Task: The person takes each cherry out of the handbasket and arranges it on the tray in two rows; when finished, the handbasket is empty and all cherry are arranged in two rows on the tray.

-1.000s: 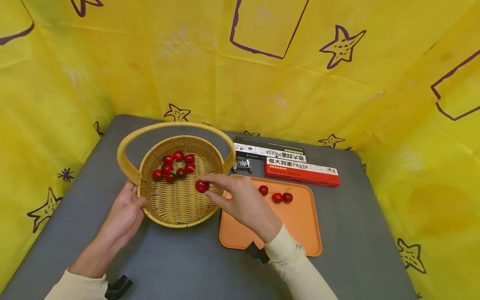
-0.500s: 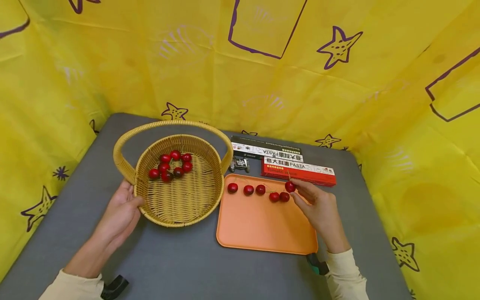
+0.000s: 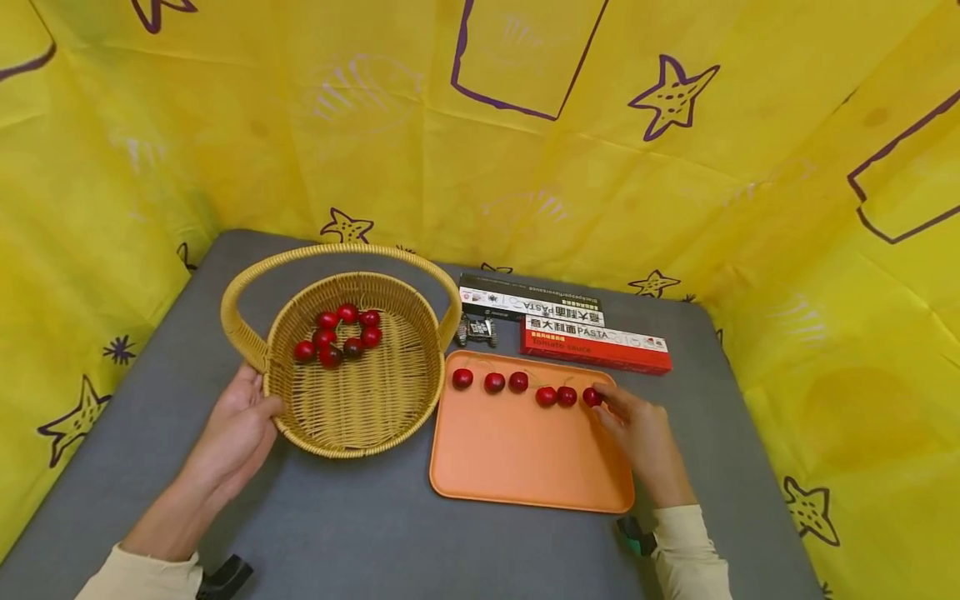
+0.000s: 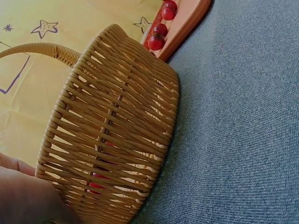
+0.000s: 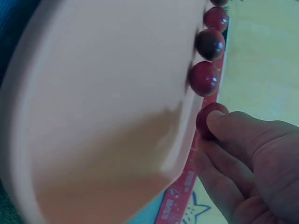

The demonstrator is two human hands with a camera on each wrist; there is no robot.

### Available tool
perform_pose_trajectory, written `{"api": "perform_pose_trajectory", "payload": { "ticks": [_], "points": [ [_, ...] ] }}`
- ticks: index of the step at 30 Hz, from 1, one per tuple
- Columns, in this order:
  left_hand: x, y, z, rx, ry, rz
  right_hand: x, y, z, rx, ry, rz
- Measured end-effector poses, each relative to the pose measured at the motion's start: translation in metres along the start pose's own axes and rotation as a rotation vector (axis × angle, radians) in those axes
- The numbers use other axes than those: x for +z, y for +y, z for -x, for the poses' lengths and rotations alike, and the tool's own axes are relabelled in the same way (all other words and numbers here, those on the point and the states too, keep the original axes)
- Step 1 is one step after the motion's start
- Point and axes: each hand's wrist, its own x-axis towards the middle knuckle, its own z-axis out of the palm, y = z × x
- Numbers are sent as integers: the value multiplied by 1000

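My left hand (image 3: 234, 425) grips the near-left rim of a round wicker basket (image 3: 360, 408) with a tall arched handle. Several dark red cherries (image 3: 327, 337) lie in the basket, toward its back left. At the far right corner of an orange tray (image 3: 525, 458), my right hand (image 3: 647, 437) pinches a cherry (image 5: 209, 120) between thumb and fingers. To the left of it a row of several more cherries (image 3: 547, 396) runs along the tray's back side. In the left wrist view the woven basket wall (image 4: 112, 126) fills the middle, with the left thumb at its rim.
Behind the tray lie a red pasta box (image 3: 596, 346) and a black-and-white pasta box (image 3: 532, 296). A small dark toy vehicle (image 3: 477, 330) sits between the basket and the boxes. A yellow patterned cloth (image 3: 420, 150) hangs round the grey table (image 3: 360, 533).
My right hand went from over the basket to the tray's back right with a cherry, then lowered it at the end of the row. The left hand stays on the basket.
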Motion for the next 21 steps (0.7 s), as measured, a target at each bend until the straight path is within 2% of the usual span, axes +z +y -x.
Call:
{"api": "perform_pose_trajectory", "payload": {
  "ticks": [21],
  "points": [
    [-1,-2,-1,12,-6,-13,6,2,-7,53,-115,96]
  ]
}}
